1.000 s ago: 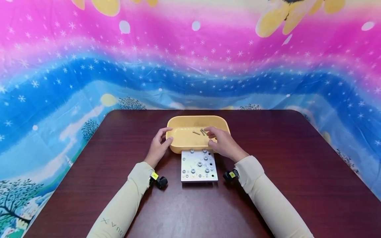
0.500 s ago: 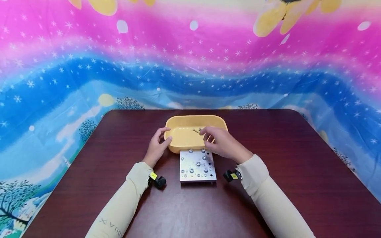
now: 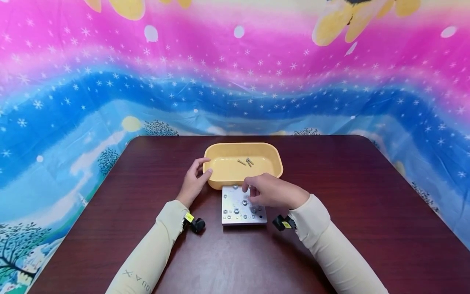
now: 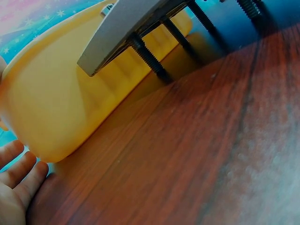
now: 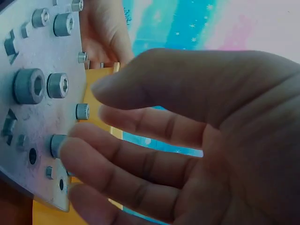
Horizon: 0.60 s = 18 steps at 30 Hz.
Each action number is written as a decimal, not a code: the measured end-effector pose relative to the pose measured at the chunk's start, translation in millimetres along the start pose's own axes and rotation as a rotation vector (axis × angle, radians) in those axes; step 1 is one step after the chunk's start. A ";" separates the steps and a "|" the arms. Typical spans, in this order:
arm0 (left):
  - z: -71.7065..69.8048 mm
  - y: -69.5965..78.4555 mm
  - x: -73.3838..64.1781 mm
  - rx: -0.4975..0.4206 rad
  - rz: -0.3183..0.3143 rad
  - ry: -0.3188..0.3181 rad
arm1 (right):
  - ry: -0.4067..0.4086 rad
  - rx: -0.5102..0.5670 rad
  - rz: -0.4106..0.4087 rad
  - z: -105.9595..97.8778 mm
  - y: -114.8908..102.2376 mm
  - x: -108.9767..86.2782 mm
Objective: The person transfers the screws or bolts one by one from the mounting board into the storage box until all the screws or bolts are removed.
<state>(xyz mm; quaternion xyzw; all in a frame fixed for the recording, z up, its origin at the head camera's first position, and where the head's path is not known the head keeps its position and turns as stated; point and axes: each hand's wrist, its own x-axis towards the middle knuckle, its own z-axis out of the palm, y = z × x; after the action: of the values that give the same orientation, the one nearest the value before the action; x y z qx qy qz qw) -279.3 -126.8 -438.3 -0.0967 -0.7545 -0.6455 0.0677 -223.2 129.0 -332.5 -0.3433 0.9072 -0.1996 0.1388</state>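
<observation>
On a dark counter (image 3: pixel 330 245) stands a yellow tray (image 3: pixel 220 184), with a drilled metal plate (image 3: pixel 233 202) just before it; the left hand (image 3: pixel 192 183) rests spread against the tray's left end, while the right hand (image 3: pixel 271 192), its fingers (image 5: pixel 117 183) loosely bent and apparently holding nothing, hangs over the plate. Many socket-head screws (image 5: pixel 29 86) already sit in the plate, but vacant holes (image 5: pixel 33 156) and three loose screws (image 3: pixel 241 162) in the tray suggest unfinished work. Inverted sleeve lettering (image 3: pixel 138 279) is partly legible (X, A, U); yellow wrist labels (image 3: pixel 189 217) are unreadable
</observation>
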 end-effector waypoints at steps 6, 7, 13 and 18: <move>1.0 3.2 -1.9 0.034 0.000 0.013 | -0.040 -0.013 0.002 3.4 -0.9 1.8; 1.2 -2.0 0.0 0.034 0.001 0.018 | -0.047 -0.014 0.007 4.3 -0.9 2.3; 0.7 -11.7 3.0 0.031 -0.003 0.023 | -0.083 0.004 0.054 8.9 -0.5 5.1; 0.6 -11.4 3.6 0.022 0.008 0.016 | -0.078 -0.002 0.060 12.4 1.5 7.6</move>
<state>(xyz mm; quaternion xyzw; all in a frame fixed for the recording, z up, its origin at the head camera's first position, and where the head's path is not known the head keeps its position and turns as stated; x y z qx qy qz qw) -285.5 -127.8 -448.6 -0.0938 -0.7605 -0.6378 0.0776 -224.8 121.5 -345.1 -0.3235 0.9112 -0.1809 0.1799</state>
